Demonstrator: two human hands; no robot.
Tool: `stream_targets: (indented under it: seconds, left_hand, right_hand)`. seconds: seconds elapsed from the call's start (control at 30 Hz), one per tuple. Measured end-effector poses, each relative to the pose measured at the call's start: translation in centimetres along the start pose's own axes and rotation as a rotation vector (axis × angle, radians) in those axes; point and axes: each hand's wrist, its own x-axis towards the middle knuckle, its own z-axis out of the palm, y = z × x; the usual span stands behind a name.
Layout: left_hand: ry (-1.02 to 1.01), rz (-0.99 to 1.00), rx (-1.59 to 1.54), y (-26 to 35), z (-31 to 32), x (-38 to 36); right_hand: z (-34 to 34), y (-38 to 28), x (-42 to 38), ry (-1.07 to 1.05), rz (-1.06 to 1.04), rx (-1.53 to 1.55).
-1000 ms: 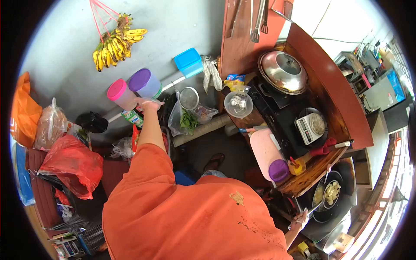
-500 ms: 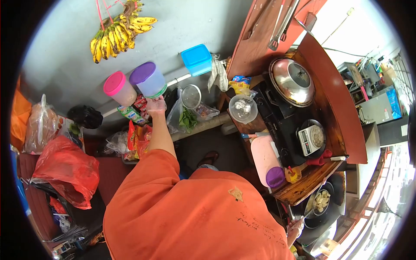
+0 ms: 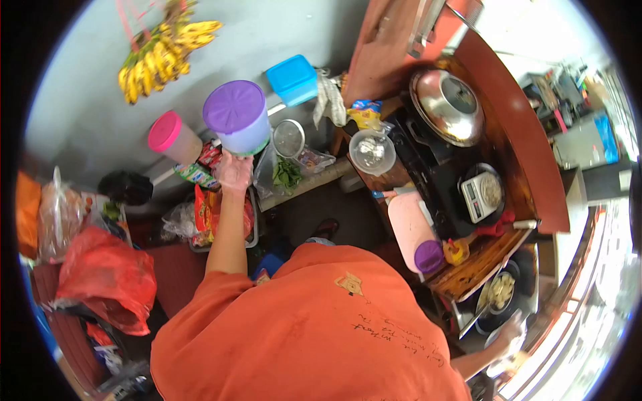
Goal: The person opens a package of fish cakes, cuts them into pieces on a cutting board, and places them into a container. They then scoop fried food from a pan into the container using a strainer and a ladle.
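A translucent tub with a purple lid point(image 3: 235, 110) is in my left hand point(image 3: 235, 172), whose fingers are closed at its base in a thin clear glove. Just left of it stands a smaller tub with a pink lid point(image 3: 172, 137). A round sieve point(image 3: 289, 138) and green leaves point(image 3: 286, 174) are to its right. My right hand point(image 3: 512, 334), also in a clear covering, is smeared by motion beside the dark wok point(image 3: 487, 322). Pale sliced pieces point(image 3: 501, 291) sit in the wok, where a thin metal handle lies across. What the right fingers do is not clear.
Bananas point(image 3: 157, 63) hang on the wall. A blue-lidded box point(image 3: 293, 79) sits near a cloth. On the right counter are a lidded steel pot point(image 3: 447, 107), a kitchen scale point(image 3: 480, 197), a pink cutting board point(image 3: 411, 227) and a plastic bowl point(image 3: 372, 152). Red bag point(image 3: 107, 281) lies left.
The purple-lidded tub now looks larger, raised toward me by my left hand. My right hand has moved right, away from the handle at the wok. The view has shifted slightly.
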Motion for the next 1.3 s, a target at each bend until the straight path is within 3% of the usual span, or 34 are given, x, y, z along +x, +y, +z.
stream_targets:
  seconds: [0.03,0.1,0.13,0.2,0.23,0.27,0.3,0.37,0.47,0.53,0.57,0.63,0.67,0.77,0.83,0.93,0.97,1.07,1.1,1.13,1.17,1.23,1.27,1.3]
  left_hand:
    - [-0.007,-0.047,0.004,-0.9,1.3,-0.9]
    - [0.056,-0.248,0.035,-3.6,4.3,-2.6]
    - [0.046,-0.322,0.032,-5.3,5.7,-3.3]
    - [0.114,-0.463,0.094,-9.4,8.4,-4.7]
    - [0.097,-0.533,0.09,-11.7,9.3,-5.3]
    - [0.1,-0.646,0.079,-13.8,10.3,-5.9]
    - [0.105,-0.748,0.071,-16.0,11.2,-6.5]
    - [0.025,-0.81,0.205,-20.6,10.5,-7.6]
    - [-0.104,-0.999,0.204,-26.4,8.1,-7.6]
    - [-0.056,-0.99,0.75,-30.1,8.6,-7.7]
    - [-0.071,-1.017,0.752,-31.5,9.8,-7.8]
    - [-0.919,-0.613,1.483,-34.1,13.0,-7.8]
    - [-1.084,-0.299,1.618,-36.4,12.1,-8.2]
    - [-1.52,0.05,1.8,-38.5,17.8,-8.7]
    - [-1.674,0.153,1.646,-39.9,18.2,-7.9]
    - [-1.855,0.395,1.43,-39.4,19.6,-7.4]
    - [-1.888,0.536,1.372,-39.3,20.1,-7.2]
    - [-2.093,0.535,1.195,-38.9,20.8,-5.9]
    - [-2.155,0.529,1.144,-38.3,21.7,-5.7]
    - [-2.217,0.558,1.145,-37.8,22.4,-5.6]
    - [-2.236,0.565,1.103,-37.5,23.3,-5.6]
    - [-2.393,0.554,0.844,-36.9,26.3,-6.0]
    - [-2.475,0.512,0.709,-36.6,27.8,-6.5]
    - [-2.404,0.584,0.506,-36.9,27.9,-7.3]
  right_hand:
    - [0.1,-1.6,2.5,0.003,0.145,0.014]
    - [-2.9,-10.5,1.4,0.378,-0.227,0.457]
    - [-4.8,-17.3,-0.7,0.246,-0.289,1.096]
    - [-10.8,-28.8,-5.5,-0.063,-0.459,1.016]
    - [-10.4,-31.5,-7.0,-0.084,-0.569,1.016]
    - [-8.5,-34.0,-7.3,-0.186,-0.76,1.209]
    - [-6.7,-35.9,-8.6,-0.369,-0.799,1.497]
    - [-0.6,-38.2,-9.9,-0.42,-0.859,1.39]
    - [7.3,-36.6,-12.3,-0.394,-0.615,1.36]
    - [12.6,-34.4,-13.5,-0.84,-0.019,1.846]
    - [13.7,-33.3,-13.6,-0.819,0.011,1.846]
    - [15.9,-31.3,-13.7,-1.239,1.002,2.272]
    - [17.7,-31.0,-14.1,-1.207,1.025,2.29]
    - [25.1,-30.7,-15.4,-1.017,1.17,2.719]
    - [26.1,-30.6,-15.4,-0.942,1.245,2.575]
    - [27.1,-30.1,-16.2,-0.556,0.01,0.837]
    - [27.0,-29.8,-16.3,-0.544,0.032,0.842]
    - [25.3,-28.2,-16.2,-0.575,-0.071,0.618]
    - [28.1,-27.7,-16.4,-0.806,0.253,0.977]
    - [26.7,-27.5,-15.9,-1.01,0.597,1.339]
    - [24.9,-26.8,-16.5,-0.911,0.718,1.471]
    - [13.8,-26.2,-15.8,-0.672,0.926,1.738]
    - [14.6,-25.1,-17.8,-0.567,0.592,1.713]
    - [15.1,-23.4,-19.6,-0.293,0.15,1.535]
